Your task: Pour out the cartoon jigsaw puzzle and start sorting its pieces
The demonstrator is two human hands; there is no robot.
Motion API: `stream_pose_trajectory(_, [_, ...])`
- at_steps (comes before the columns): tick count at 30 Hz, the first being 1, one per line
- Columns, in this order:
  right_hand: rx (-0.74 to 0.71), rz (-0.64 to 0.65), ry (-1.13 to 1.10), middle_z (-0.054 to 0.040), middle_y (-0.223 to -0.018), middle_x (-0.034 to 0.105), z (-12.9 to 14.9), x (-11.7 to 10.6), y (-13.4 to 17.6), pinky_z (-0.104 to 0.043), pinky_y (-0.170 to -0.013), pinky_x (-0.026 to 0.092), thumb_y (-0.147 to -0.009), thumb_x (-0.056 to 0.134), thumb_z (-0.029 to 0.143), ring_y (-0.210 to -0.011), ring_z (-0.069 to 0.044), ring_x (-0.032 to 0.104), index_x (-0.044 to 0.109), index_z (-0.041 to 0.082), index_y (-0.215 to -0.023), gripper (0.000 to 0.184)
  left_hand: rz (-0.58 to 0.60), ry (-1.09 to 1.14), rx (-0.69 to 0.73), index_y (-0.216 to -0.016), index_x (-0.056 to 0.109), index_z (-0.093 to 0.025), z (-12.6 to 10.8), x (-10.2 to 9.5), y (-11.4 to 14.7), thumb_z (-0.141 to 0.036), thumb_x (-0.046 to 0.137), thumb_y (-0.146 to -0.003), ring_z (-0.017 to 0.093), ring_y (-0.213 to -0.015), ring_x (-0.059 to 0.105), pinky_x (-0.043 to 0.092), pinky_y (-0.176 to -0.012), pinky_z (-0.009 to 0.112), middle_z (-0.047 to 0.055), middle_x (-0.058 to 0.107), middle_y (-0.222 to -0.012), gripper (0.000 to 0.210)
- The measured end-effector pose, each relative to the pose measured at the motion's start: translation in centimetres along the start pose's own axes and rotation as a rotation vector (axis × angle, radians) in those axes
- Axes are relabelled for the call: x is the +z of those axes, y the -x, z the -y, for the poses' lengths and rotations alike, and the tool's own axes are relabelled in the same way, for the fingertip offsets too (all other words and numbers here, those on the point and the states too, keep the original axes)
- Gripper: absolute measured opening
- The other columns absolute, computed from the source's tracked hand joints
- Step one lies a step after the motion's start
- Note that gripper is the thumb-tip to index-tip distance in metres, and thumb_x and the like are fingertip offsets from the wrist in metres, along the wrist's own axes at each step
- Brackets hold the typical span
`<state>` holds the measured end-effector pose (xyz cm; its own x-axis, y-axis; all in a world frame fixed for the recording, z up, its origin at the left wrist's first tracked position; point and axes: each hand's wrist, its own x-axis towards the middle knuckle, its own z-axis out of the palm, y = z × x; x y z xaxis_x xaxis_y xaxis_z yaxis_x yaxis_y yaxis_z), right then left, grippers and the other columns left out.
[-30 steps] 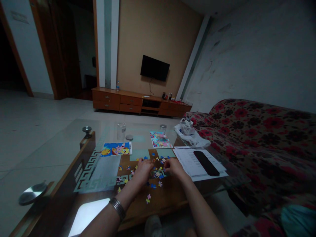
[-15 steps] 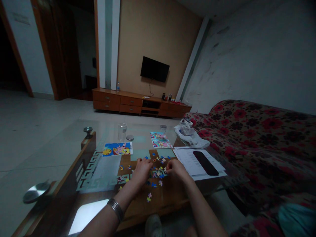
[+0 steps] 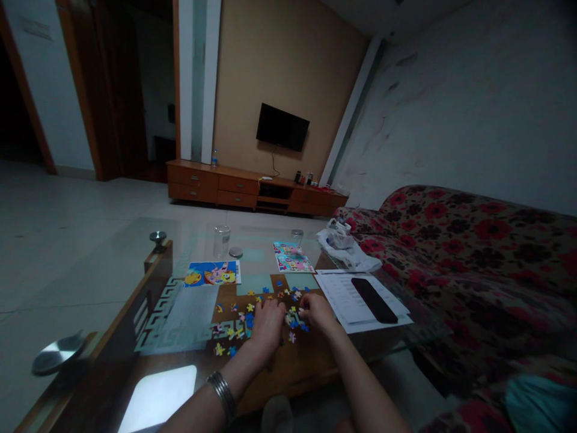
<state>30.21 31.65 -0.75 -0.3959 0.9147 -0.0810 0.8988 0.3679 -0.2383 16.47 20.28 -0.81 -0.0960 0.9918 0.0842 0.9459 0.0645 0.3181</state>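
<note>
At the lower middle of the frame, the loose puzzle pieces (image 3: 243,319) lay scattered on the glass table (image 3: 135,264), mostly left of both hands. The left hand (image 3: 267,322) rested palm-down, fingers curled, nearer them; the right hand (image 3: 315,311) curled over pieces between the hands, its grip unclear.

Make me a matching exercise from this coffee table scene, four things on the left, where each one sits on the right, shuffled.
Things:
1. drinking glass
2. black phone
3. white plastic bag
4. loose puzzle pieces

Places:
A. lying on the printed paper sheets
B. scattered on the table around the left hand and right hand
C. upright at the far side of the table, beside a small round lid
D. at the table's far right corner, next to the floral sofa

Pairs: 1-C, 2-A, 3-D, 4-B
</note>
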Motion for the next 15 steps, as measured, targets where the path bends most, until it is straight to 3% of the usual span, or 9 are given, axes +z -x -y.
stream_pose_trajectory(8, [-0.011, 0.015, -0.052, -0.0032, -0.083, 0.069, -0.5, -0.2, 0.1, -0.020, -0.058, 0.032, -0.061, 0.071, 0.009, -0.075, -0.014, 0.060, 0.068, 0.016, -0.080, 0.021, 0.071, -0.014, -0.030, -0.093, 0.067, -0.015, 0.9, -1.2, -0.2, -0.005, 0.041, -0.083, 0.030, -0.107, 0.058, 0.037, -0.090, 0.045, 0.015, 0.066, -0.104, 0.030])
stream_pose_trajectory(15, [-0.051, 0.023, -0.091, -0.0019, -0.078, 0.068, -0.3, 0.1, 0.1, -0.019, -0.058, 0.032, -0.063, 0.066, 0.005, -0.073, -0.013, 0.058, 0.066, 0.016, -0.075, 0.016, 0.011, 0.013, 0.011, -0.106, 0.063, -0.017, 0.0, 0.0, -0.8, -0.012, 0.042, -0.087, 0.030, -0.113, 0.053, 0.036, -0.093, 0.045, 0.014, 0.062, -0.116, 0.029])
